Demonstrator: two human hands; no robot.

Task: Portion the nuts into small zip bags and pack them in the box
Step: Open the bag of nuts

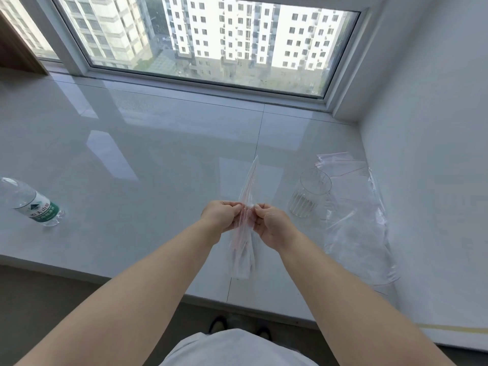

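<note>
A clear zip bag (pixel 246 207) is pinched at its lips by the left hand (pixel 221 217) and right hand (pixel 273 225); light, limp, slippery film is best gripped at the zip strip.

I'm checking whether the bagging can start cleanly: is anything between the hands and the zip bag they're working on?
Nothing visible. The left hand and the right hand both already pinch the zip bag at its sides, above the sill. The glass stands apart to the right. No nuts or box are in view.
</note>
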